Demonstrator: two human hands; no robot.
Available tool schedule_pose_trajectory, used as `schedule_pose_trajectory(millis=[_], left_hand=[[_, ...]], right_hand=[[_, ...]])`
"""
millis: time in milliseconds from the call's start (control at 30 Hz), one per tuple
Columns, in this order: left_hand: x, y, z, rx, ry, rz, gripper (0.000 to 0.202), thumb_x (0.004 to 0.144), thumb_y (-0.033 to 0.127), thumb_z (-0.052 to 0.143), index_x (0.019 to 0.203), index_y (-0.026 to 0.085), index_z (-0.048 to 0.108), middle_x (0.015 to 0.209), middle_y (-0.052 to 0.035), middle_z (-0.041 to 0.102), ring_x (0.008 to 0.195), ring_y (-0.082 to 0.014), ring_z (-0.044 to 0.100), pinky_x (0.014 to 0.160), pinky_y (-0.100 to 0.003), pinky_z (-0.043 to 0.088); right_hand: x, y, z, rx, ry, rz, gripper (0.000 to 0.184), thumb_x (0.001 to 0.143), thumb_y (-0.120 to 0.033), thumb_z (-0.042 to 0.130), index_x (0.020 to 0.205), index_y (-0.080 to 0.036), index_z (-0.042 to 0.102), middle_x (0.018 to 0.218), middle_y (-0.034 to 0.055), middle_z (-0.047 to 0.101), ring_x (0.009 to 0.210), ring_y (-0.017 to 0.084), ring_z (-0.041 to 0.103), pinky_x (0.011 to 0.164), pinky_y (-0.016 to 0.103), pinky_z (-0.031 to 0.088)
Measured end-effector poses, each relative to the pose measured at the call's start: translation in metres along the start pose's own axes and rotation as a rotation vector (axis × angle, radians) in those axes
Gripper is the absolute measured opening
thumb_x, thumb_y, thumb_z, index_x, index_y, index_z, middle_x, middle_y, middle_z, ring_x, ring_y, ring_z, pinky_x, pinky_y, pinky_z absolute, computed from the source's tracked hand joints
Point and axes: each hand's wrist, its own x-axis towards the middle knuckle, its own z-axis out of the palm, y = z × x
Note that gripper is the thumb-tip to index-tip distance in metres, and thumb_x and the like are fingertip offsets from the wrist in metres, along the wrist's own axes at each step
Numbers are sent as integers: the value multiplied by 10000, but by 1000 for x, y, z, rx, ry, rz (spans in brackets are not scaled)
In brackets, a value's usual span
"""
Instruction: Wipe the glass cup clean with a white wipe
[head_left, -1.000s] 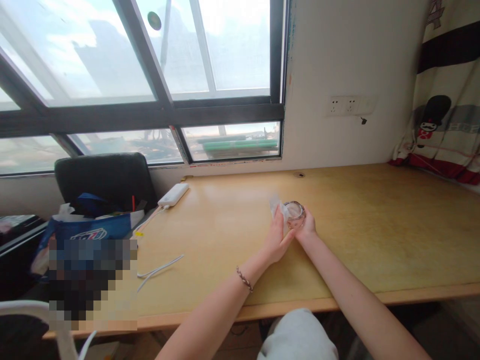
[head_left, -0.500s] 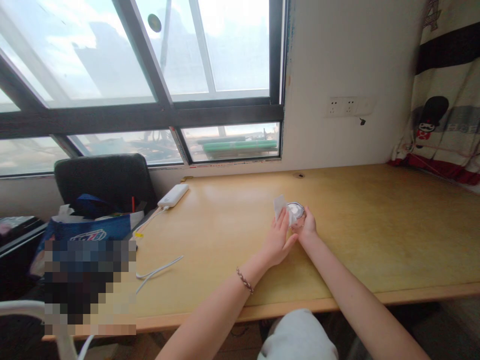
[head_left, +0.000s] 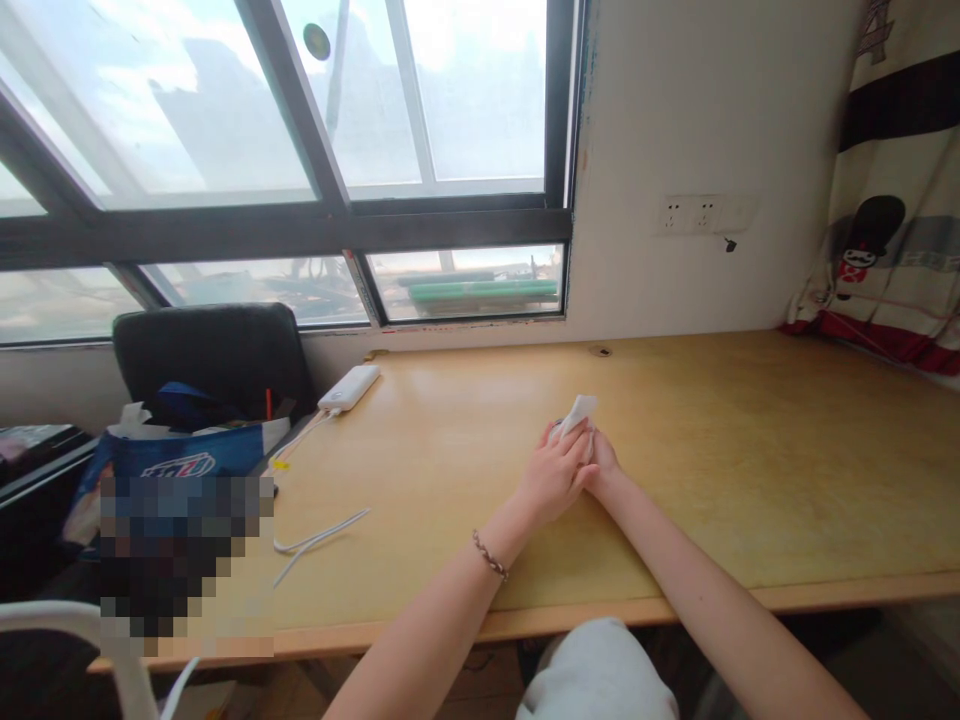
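A folded white tissue [head_left: 580, 408] sticks up from under the fingers of my left hand [head_left: 551, 478], which press it onto a small round object with a shiny silver rim [head_left: 556, 429]. That object is mostly covered, and only a bit of its edge shows at the left of the fingers. Cupped around it from the right and below is my right hand [head_left: 604, 466], its fingers largely hidden behind the left one. Both hands are together, just above the wooden desk [head_left: 450, 480]. A braided bracelet [head_left: 490, 556] circles my left wrist.
A white power bank [head_left: 349, 388] with a cable lies at the desk's left edge, and a loose white cable [head_left: 322, 532] rests nearer. Left of the desk stand a black chair [head_left: 214, 345] and a blue bag [head_left: 180, 455]. Wall sockets [head_left: 690, 214] are behind.
My left hand has slid the tissue over the round object and to the right, covering most of it. The tissue now leans right, and the right hand has turned inward slightly.
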Motion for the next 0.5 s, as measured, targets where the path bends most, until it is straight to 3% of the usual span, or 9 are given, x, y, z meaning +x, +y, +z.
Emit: schedule_pose_trajectory(millis=[67,133,233,333,500], left_hand=[[0,-6,3,-20,41,-78,482,858,401,306,1294,194,296,1362,-74,301,1265,-186,231,1053,-418,133],[0,-12,7,-54,65,-147,497,854,418,310,1297,196,290,1365,-82,292,1262,-197,239,1045,-433,142],[-1,-18,12,-114,74,-204,503,856,422,297,1299,184,287,1368,-104,278,1257,-211,251,1031,-455,160],[-3,-14,14,-165,90,-213,519,856,413,303,1308,161,265,1372,-126,260,1264,-219,231,1024,-452,188],[-6,6,9,-187,28,-45,567,832,433,356,1314,151,255,1357,-124,295,1282,-219,173,1049,-425,147]], right_hand=[[4,-9,4,-196,55,156,254,805,-240,383,825,-133,612,741,93,667,719,183,635,693,306,496],[8,-20,8,-347,124,227,239,812,-273,402,823,-142,602,726,59,670,649,164,634,616,273,512],[10,-31,10,-438,215,190,279,836,-311,362,801,-157,592,683,29,667,575,145,625,526,250,510],[10,-34,12,-441,261,132,304,844,-318,333,783,-164,587,702,34,670,622,157,633,555,268,516],[10,-35,13,-434,259,32,321,833,-308,345,663,-176,582,609,21,648,595,152,625,651,280,514]])
